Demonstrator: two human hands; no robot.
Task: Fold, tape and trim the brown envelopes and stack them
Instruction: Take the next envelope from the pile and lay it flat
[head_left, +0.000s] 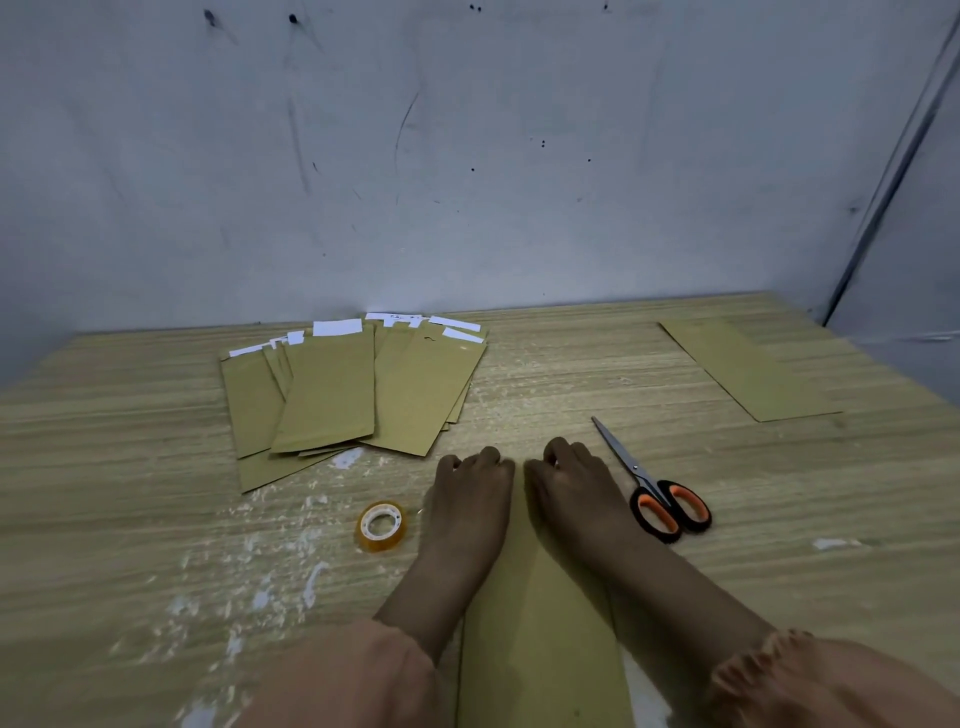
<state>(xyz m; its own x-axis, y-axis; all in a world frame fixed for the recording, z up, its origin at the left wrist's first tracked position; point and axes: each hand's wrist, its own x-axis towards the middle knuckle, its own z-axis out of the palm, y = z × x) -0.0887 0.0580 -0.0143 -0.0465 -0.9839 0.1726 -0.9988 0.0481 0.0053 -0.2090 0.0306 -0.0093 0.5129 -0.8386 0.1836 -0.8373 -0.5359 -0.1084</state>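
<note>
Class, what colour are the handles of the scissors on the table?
Black with orange inner grips; the scissors show best in the head view.

One scissors (655, 486), one tape roll (382, 526), two hands (470, 493).

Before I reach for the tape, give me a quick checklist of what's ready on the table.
1. Envelope pinned flat under both hands, left hand and right hand: ok.
2. Top flap folded down: cannot tell, the fingers hide that edge.
3. Tape roll close beside the left hand: ok.
4. Scissors close beside the right hand, blades shut: ok.
5. Finished envelope lying apart at far right: ok.
6. Waiting pile neatly stacked: not ok, it is fanned out.
</note>
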